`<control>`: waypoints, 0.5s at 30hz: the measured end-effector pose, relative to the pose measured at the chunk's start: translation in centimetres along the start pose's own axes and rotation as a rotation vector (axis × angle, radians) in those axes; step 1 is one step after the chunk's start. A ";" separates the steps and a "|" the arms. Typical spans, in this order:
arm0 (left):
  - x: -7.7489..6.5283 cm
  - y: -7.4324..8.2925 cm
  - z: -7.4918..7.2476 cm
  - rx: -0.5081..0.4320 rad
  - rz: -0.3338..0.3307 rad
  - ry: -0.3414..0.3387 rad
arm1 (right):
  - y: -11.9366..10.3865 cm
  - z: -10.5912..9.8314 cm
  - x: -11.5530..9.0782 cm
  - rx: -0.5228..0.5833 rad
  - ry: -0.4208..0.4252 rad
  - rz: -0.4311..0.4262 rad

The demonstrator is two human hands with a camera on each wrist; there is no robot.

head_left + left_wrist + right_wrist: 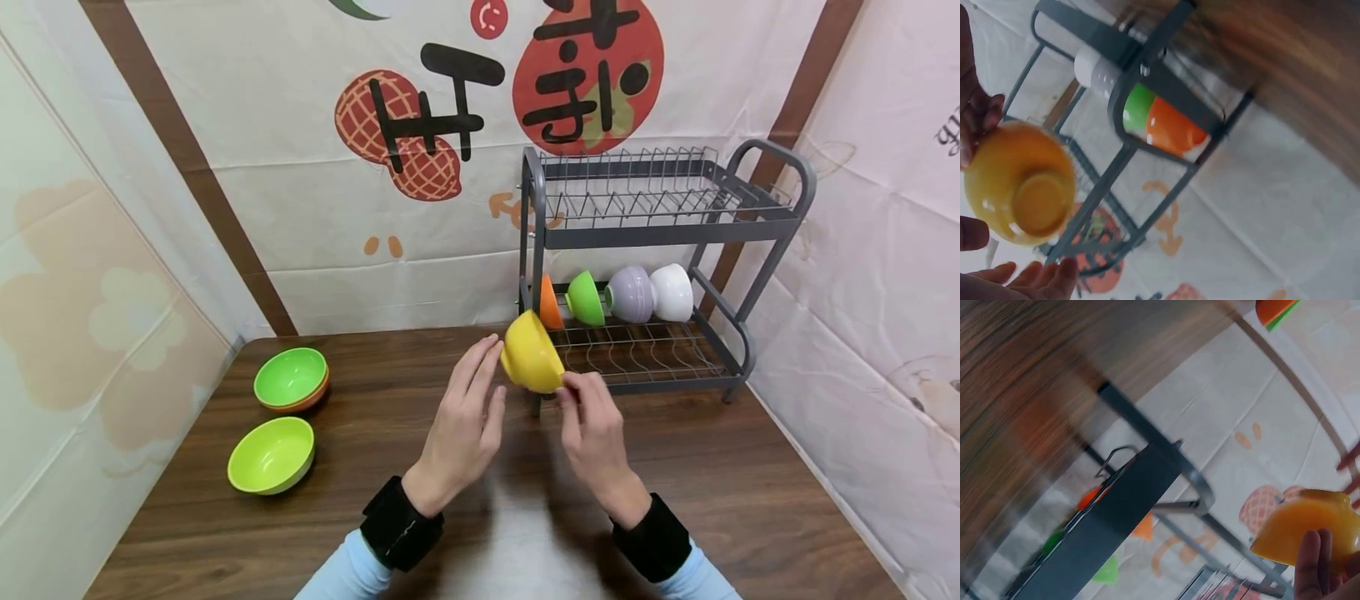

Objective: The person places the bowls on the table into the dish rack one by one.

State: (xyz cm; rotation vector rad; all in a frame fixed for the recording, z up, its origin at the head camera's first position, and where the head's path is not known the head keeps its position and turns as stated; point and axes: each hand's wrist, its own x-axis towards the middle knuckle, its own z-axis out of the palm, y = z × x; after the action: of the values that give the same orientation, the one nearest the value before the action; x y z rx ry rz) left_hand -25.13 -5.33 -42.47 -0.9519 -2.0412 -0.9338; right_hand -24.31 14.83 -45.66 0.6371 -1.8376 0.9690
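A yellow bowl [531, 354] is held tilted on its side above the table, in front of the rack's left end. My right hand [596, 429] pinches its rim between thumb and fingers. On the other side, my left hand [461, 425] has its fingers extended, with the fingertips right at the bowl's foot. In the left wrist view the bowl's round base [1041, 203] faces the camera. The right wrist view shows the bowl [1304, 531] side-on, with fingers [1313, 562] lying along it.
A dark two-tier dish rack [667, 237] stands at the back right. Its lower tier holds orange [551, 304], green [585, 298], lavender [630, 294] and white [672, 293] bowls on edge. At left, a green bowl [291, 377] sits in an orange one, behind a lime bowl [272, 456].
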 end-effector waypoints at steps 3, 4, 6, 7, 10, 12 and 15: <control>0.0 -0.3 0.9 0.014 -0.081 -0.070 | 0.5 -0.8 0.4 0.028 0.090 0.032; 0.0 -0.4 1.2 0.035 -0.101 -0.102 | 0.7 -1.0 0.5 0.032 0.113 0.048; 0.1 -0.7 1.9 0.079 -0.128 -0.164 | 1.0 -1.3 0.8 0.045 0.145 0.105; 0.2 -0.8 2.3 0.099 -0.137 -0.193 | 1.3 -1.5 1.0 0.046 0.154 0.135; 0.4 -1.2 3.3 0.159 -0.163 -0.276 | 2.0 -1.7 1.5 0.039 0.142 0.260; 0.5 -1.5 4.0 0.190 -0.177 -0.332 | 2.4 -1.6 1.9 0.038 0.109 0.355; 0.5 -1.7 4.8 0.241 -0.197 -0.420 | 3.1 -1.2 2.5 0.049 0.053 0.485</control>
State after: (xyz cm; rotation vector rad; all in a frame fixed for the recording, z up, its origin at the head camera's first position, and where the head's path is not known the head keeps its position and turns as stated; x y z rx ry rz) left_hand -28.06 -2.05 -45.04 -0.8796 -2.5719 -0.5969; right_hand -27.14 17.56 -44.21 0.1872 -1.9667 1.3333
